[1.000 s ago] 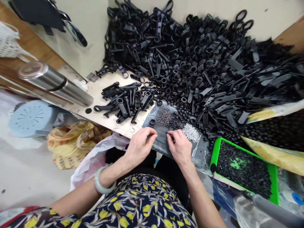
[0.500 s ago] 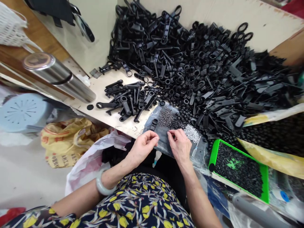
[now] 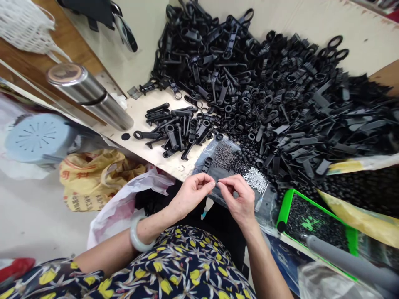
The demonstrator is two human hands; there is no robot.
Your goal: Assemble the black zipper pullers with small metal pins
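Note:
My left hand (image 3: 197,192) and my right hand (image 3: 237,197) face each other over the front edge of a dark work mat (image 3: 218,176), fingertips almost meeting. Both are closed in a pinch; whatever lies between the fingers is too small to make out. Just beyond them on the mat are small brownish metal parts (image 3: 224,157) and a heap of silvery pins (image 3: 254,179). A black toothed plastic piece (image 3: 207,163) lies at the mat's left side. Left of the mat, long black plastic handles with ring ends (image 3: 171,137) are gathered in a loose group.
A big heap of black plastic parts (image 3: 249,83) covers the back of the table. To the right stands a green tray (image 3: 286,207) of tiny black pieces, beside a grey rod-shaped tool (image 3: 339,253). A steel flask (image 3: 107,109) stands at the left, above a yellow sack (image 3: 90,176).
My right hand has come closer to my left, so the fingertips now nearly touch. The whole view has shifted slightly, with the table's contents appearing further right.

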